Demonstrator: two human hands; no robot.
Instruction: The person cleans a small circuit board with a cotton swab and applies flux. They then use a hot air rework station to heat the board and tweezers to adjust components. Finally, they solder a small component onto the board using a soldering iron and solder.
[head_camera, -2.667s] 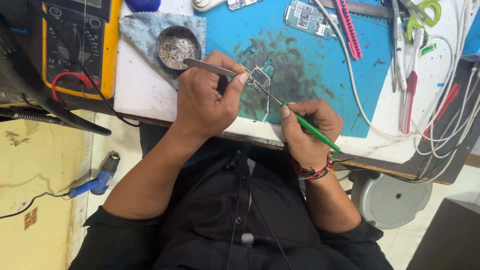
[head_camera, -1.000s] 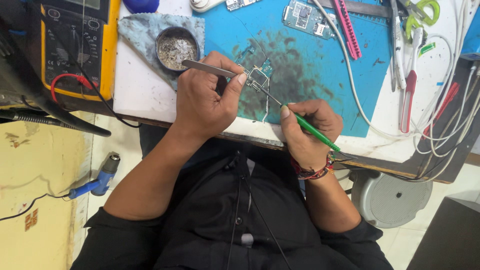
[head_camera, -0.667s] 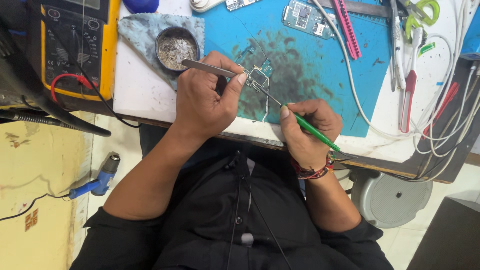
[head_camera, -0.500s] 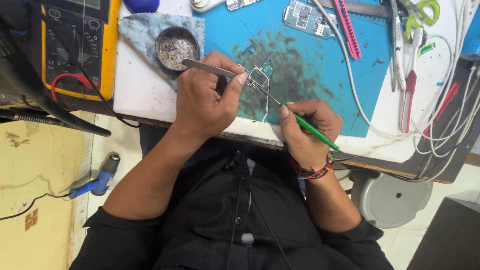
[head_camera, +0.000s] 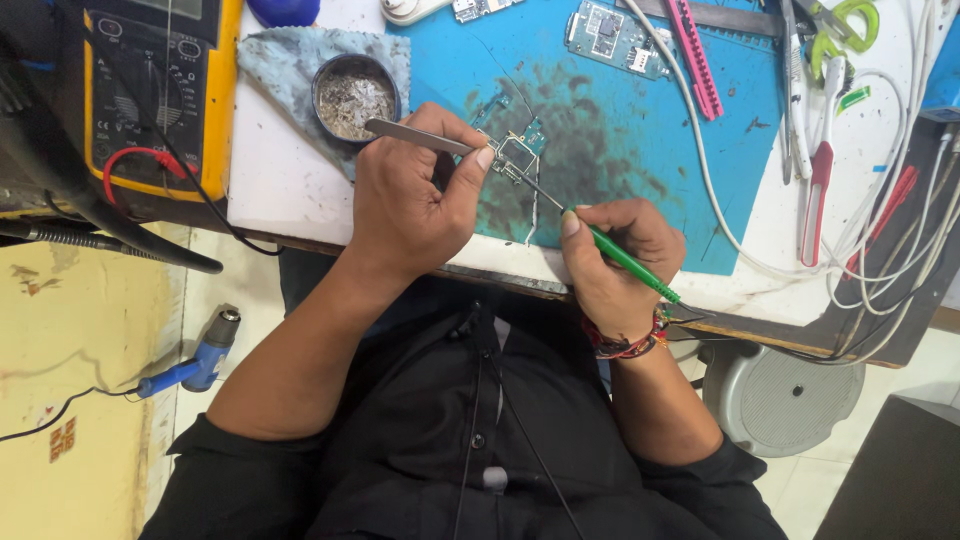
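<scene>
The left hand (head_camera: 415, 205) pinches thin metal tweezers (head_camera: 420, 136) on the small green circuit board (head_camera: 517, 155). The right hand (head_camera: 615, 255) grips a green-handled soldering iron (head_camera: 600, 243); both should stay very steady.

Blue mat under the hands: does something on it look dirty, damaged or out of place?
Yes. The blue mat has a wide dark smear, like burn or flux marks, around the small circuit board where the left hand holds tweezers and the right hand a green-handled tool. On the floor lies a blue heat tool.
</scene>
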